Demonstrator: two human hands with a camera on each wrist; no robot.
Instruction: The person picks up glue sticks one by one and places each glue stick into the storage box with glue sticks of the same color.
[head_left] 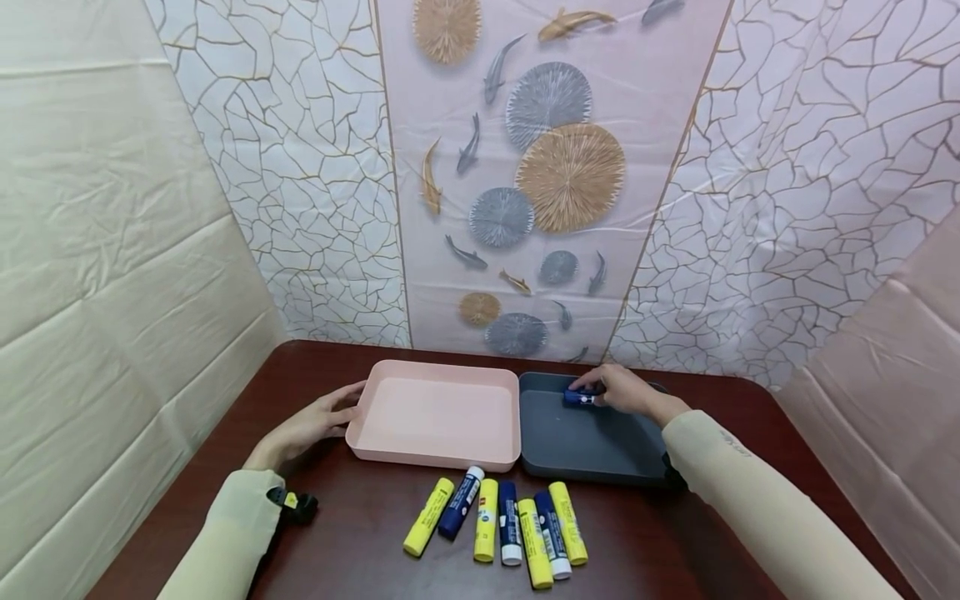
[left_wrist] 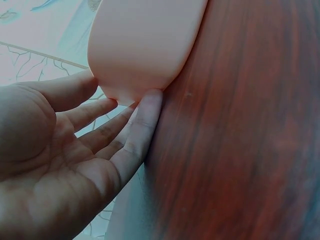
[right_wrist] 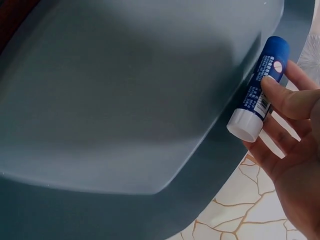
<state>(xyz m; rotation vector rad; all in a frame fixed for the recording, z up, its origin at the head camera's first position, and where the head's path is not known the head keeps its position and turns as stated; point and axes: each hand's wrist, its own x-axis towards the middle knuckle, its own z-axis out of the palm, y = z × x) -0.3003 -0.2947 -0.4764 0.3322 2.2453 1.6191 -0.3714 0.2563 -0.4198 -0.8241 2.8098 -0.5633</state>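
A patterned backdrop (head_left: 502, 225) with fish and round motifs spans the far side. Before it stands the dark red-brown table (head_left: 337, 550). The pink tray (head_left: 442, 417) lies left of centre on its far half, and the dark grey tray (head_left: 592, 446) sits just beside it on the right. The left hand (head_left: 318, 421) is not clenched: its fingers reach out and touch the left end of the pink tray. The right hand (head_left: 626, 390) grips a blue glue stick (right_wrist: 255, 97) between thumb and fingers, at the far side of the dark grey tray, the white end pointing right; whether the stick touches the tray's floor, I cannot tell. Near the trays, four yellow glue sticks (head_left: 427, 518) and three other blue glue sticks (head_left: 509, 521) alternate in an uneven row, yellow at both ends.
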